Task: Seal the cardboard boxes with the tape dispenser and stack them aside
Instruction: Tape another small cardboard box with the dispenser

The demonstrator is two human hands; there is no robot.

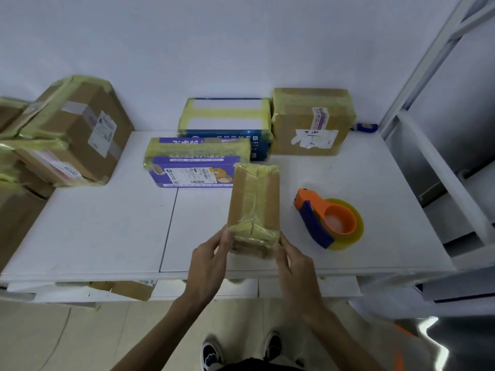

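Observation:
A small brown cardboard box point(254, 202) wrapped in yellowish tape lies lengthwise on the white table point(107, 231). My left hand point(211, 261) grips its near left corner and my right hand point(292, 261) grips its near right corner. An orange and blue tape dispenser point(328, 219) with a yellowish roll lies on the table, just right of the box, untouched. Behind stand a purple taped box point(195, 163), a blue taped box point(226, 121) and a brown taped box point(312, 121).
Several taped brown boxes point(72, 129) are stacked at the left edge of the table. A white metal shelf frame point(439, 145) rises on the right. Cardboard pieces point(131, 289) lie on a lower shelf. A small blue object point(365, 127) sits by the wall.

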